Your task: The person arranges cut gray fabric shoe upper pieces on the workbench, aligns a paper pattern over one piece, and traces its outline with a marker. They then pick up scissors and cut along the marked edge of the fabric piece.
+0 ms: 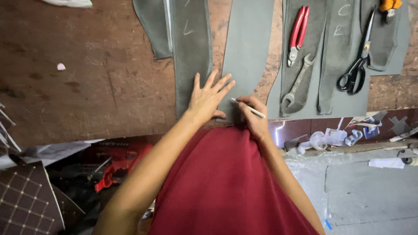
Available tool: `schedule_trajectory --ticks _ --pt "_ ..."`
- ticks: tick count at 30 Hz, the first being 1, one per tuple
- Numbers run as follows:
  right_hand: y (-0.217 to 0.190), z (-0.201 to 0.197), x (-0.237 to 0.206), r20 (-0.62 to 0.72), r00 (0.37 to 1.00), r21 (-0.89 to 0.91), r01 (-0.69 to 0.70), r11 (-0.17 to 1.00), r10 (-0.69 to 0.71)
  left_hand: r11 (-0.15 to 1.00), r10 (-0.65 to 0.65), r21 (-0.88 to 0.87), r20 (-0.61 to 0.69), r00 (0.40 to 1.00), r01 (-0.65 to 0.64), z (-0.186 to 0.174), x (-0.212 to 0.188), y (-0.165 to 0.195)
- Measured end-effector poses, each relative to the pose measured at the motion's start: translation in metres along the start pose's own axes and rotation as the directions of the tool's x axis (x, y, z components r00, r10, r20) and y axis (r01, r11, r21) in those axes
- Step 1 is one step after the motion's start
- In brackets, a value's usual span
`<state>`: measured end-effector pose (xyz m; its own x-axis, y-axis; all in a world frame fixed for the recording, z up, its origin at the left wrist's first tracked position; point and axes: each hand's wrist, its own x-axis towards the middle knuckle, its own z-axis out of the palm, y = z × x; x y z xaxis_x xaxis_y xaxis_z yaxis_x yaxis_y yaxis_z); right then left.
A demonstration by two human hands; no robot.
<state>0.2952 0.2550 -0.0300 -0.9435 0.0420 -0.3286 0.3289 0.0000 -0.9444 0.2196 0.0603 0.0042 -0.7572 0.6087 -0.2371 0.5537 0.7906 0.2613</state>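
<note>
Pressing flat, my left hand (209, 98) lies palm down with fingers spread across two grey pieces, the darker grey strip (191, 52) and the lighter grey pattern piece (248, 48) beside it; it grasps nothing. My right hand (253, 115) is curled closed around a thin white marking stick (248, 107), pinched between thumb and fingers, tip pointing left toward the left thumb. Both forearms extend up from the lower frame, either side of a red garment (226, 182) covering my body.

Edges: the lighter pattern piece sits on the wooden worktable (87, 87), its lower end at the near table edge just by both hands. The marking stick lies over that lower end. Left of the strips the wood surface is bare apart from a small pink scrap (61, 66). To the right, room is tight: more grey pieces lie side by side, carrying tools.

Count, as visible: one pair of red-handled pliers (298, 32), one open-end wrench (298, 82), one pair of black-handled scissors (359, 61), and one orange-handled tool (389, 6), partly cut off at the top edge. The grey pieces overlap, so I cannot give an exact total. Below the table edge lie paper scraps (335, 137) and a red tool (117, 163).
</note>
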Motion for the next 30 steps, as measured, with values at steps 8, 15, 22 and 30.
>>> schedule_trajectory --ticks 8,15,22,30 --pt "0.000 -0.002 0.011 0.072 0.944 -0.350 0.327 0.878 -0.323 1.000 0.006 0.004 0.017 1.000 -0.007 0.010 0.008 -0.003" --pt "-0.008 -0.001 0.004 0.128 0.966 -0.428 0.259 0.866 -0.226 1.000 0.005 -0.005 0.020 1.000 -0.005 0.015 0.011 -0.006" --pt "-0.017 -0.004 0.013 0.162 0.967 -0.423 0.248 0.871 -0.196 1.000 0.008 0.030 0.011 1.000 -0.008 0.009 0.012 -0.005" --pt "-0.024 -0.009 0.020 0.219 0.949 -0.465 0.307 0.830 -0.228 1.000 0.008 0.025 0.027 1.000 -0.008 0.013 0.012 -0.005"
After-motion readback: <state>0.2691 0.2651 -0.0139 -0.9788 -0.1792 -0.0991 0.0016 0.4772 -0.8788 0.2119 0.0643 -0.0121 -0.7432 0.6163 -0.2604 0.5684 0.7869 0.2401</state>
